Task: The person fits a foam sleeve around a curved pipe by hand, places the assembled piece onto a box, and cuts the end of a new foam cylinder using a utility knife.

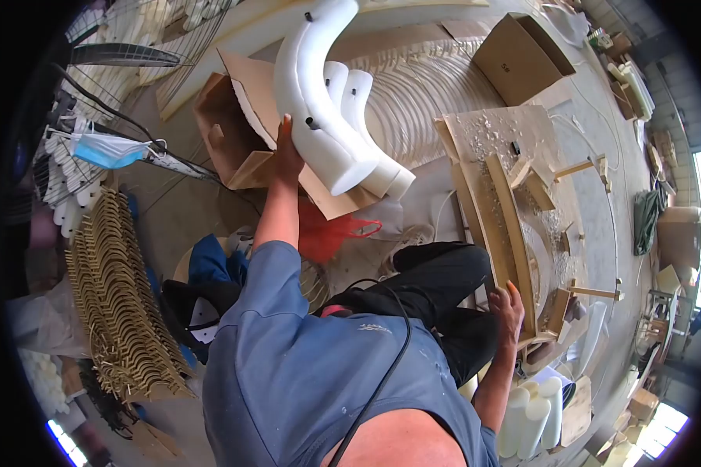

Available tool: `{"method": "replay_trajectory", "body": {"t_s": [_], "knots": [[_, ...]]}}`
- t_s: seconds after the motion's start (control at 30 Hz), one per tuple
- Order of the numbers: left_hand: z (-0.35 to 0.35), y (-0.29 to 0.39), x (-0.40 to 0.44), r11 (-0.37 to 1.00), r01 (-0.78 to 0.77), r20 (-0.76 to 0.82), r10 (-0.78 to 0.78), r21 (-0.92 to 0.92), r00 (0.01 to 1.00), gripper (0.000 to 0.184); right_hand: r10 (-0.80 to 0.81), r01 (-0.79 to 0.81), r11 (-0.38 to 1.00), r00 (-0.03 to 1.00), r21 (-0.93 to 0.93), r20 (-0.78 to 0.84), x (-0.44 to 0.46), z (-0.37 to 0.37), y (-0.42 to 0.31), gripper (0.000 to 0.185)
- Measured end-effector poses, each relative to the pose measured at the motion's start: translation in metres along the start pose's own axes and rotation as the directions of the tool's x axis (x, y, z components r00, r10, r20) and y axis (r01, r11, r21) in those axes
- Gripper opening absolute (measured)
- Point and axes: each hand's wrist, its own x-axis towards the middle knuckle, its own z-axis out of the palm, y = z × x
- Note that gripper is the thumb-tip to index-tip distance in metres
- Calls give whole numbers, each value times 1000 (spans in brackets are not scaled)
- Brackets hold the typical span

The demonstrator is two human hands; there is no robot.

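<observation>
One tube [304, 82] in left hand [288, 158]

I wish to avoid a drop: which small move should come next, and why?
Probably settle the long curved piece against the similar pieces beside it before taking the left hand off: only this hand touches it; the right hand is away, beside the wooden frame.
</observation>
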Motion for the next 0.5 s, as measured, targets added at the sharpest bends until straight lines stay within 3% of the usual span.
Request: {"method": "replay_trajectory", "body": {"t_s": [0.03,0.07,0.17,0.27,0.37,0.4,0.5], "knots": [[-12,-5,2,996,-28,-20,29,81,999,73,26,-25,1000,999,9,-30,-3,-8,5,60],[-21,-13,7,999,-20,-33,22,46,999,79,51,-50,999,997,18,-60,-3,-15,9,59],[-19,-23,8,998,40,-258,-26,46,966,90,64,-41,984,990,171,-128,-3,-24,19,54],[-52,-57,18,929,342,-438,-367,-140,820,103,108,-83,980,985,180,-133,-2,-28,22,53],[-88,-90,35,928,370,-630,-308,-36,712,106,99,-94,992,994,81,-48,1,-36,35,55],[-33,-55,16,888,416,-747,-140,195,649,103,101,-99,993,994,65,-40,1,-37,37,54],[-28,-77,23,751,461,-804,155,473,574,95,105,-104,993,994,51,-32,-3,-36,40,52]]}}
